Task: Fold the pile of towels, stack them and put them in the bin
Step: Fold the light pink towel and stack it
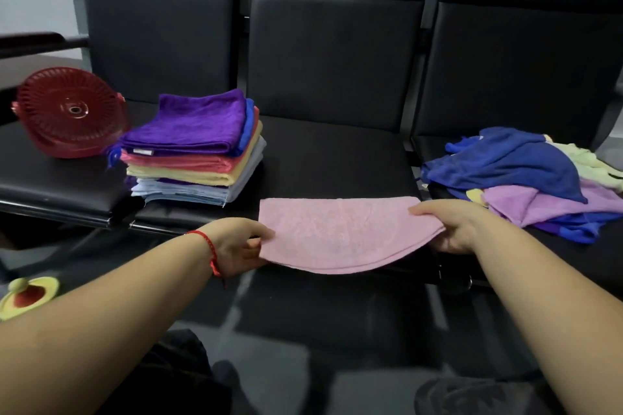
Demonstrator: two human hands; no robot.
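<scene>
I see the left hand [241,244] and right hand [450,229] each pinching an end of the folded pink towel [344,234]; fingers beneath it are hidden.

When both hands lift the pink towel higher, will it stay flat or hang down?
Probably it hangs down: the pink towel already sags between the left hand and the right hand. It looks thin and light, so a pinch at each end seems enough.
</scene>
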